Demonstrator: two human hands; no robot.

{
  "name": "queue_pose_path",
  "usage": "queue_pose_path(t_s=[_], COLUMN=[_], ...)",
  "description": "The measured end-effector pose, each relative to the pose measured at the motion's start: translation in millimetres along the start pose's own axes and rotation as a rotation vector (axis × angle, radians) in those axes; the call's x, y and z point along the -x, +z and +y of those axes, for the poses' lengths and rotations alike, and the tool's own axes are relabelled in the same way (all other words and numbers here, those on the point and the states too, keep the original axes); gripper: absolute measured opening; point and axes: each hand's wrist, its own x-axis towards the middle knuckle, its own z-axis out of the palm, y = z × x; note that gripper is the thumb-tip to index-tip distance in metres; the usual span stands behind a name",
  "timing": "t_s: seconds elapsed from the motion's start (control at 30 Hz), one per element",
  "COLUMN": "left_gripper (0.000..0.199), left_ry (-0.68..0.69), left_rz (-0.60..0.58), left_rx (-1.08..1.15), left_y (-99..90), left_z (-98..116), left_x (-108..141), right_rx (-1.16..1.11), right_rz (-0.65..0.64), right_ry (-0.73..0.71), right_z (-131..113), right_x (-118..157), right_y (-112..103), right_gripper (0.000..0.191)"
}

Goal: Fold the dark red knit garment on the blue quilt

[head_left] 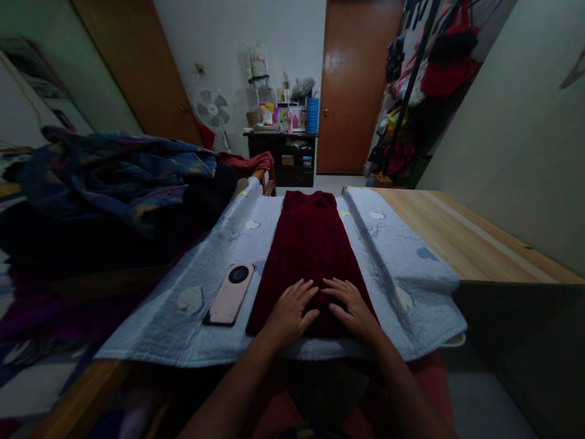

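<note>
A dark red piece of cloth [315, 244], folded into a long flat shape, lies lengthwise in front of me. Its exact kind of garment I cannot tell. My left hand [292, 311] rests flat on its near left part, fingers stretched out and thumb apart. On the near right part lies my right hand [351, 308], also flat with fingers extended. Neither hand grips anything. Beneath the red cloth is a light blue quilted cover [183, 323] with heart patterns. To the left of my left hand sits a pink phone [230, 299], its round dark camera facing up.
A heap of clothes, with a patterned blue garment [119, 171] on top, rises at the left. Right of the cover is a wooden board [439, 225]. Farther back stand a fan [214, 110], a dark cabinet [292, 161], a door [351, 91] and hanging bags [450, 73].
</note>
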Motion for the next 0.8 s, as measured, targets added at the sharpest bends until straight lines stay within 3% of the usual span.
queue_pose_path(t_s=[0.17, 0.33, 0.43, 0.6, 0.8], left_gripper=[0.060, 0.083, 0.089, 0.102, 0.107], left_ry=[-0.008, 0.008, 0.009, 0.022, 0.001], left_rz=[-0.034, -0.055, -0.055, -0.068, -0.100], left_rx=[0.027, 0.083, 0.098, 0.093, 0.053], left_y=[-4.9, -8.9, -8.9, -8.8, -8.7], left_z=[2.2, 1.4, -0.1, -0.6, 1.9], left_x=[1.7, 3.0, 3.0, 3.1, 1.5], right_rx=[-0.107, -0.152, -0.127, -0.011, -0.010], right_rz=[0.051, 0.079, 0.128, 0.108, 0.111], right_ry=[0.013, 0.044, 0.052, 0.013, 0.002], right_z=[0.7, -0.2, -2.1, -3.6, 1.2], right_x=[1.1, 0.0, 0.5, 1.8, 0.8], right_y=[-1.6, -2.2, -0.8, 2.4, 4.6], right_gripper=[0.030, 0.025, 0.023, 0.039, 0.023])
